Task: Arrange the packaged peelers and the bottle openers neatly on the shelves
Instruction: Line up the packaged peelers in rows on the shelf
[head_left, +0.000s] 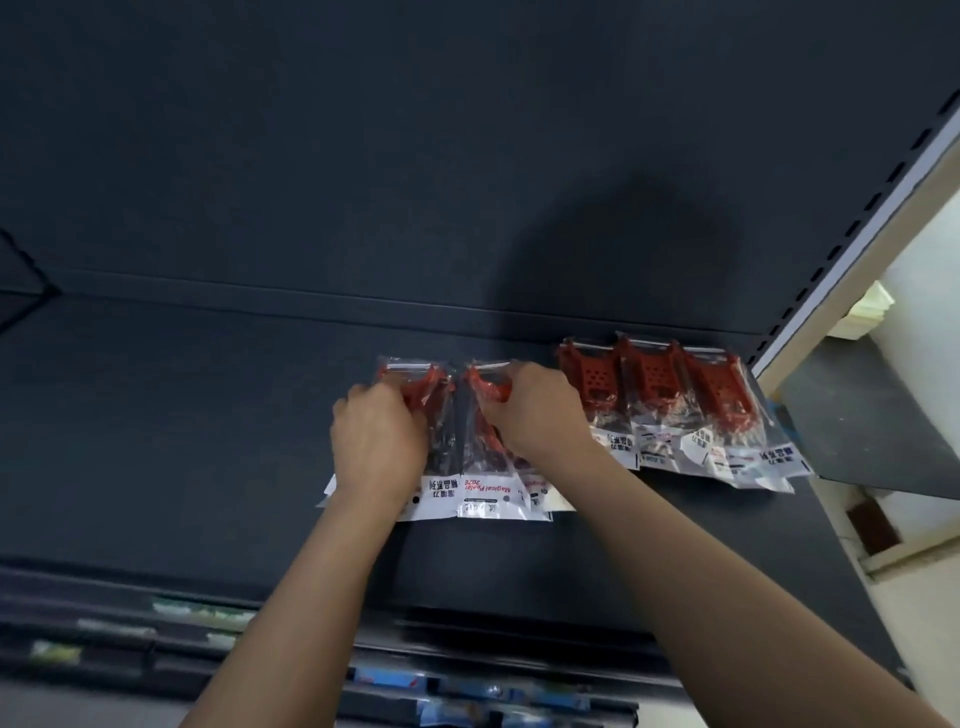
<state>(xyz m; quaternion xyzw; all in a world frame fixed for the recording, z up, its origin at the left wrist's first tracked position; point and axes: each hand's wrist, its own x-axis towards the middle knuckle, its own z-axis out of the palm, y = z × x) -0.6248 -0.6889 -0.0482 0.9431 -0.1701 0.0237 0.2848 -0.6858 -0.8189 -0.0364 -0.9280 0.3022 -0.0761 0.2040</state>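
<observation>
Several packaged red peelers lie flat on a dark shelf (208, 441). A row of three packs (675, 410) sits at the right, overlapping side by side. Left of them lie more packs (483, 488), fanned over each other with white labels toward me. My left hand (376, 441) covers the leftmost pack, fingers curled round its red peeler head. My right hand (540, 410) grips the red head of the neighbouring pack. No bottle openers are visible.
The shelf's back panel (363, 156) rises dark behind the packs. A slotted upright (852, 228) bounds the shelf at the right. Lower shelves (467, 691) with blurred blue goods and price strips show below the front edge.
</observation>
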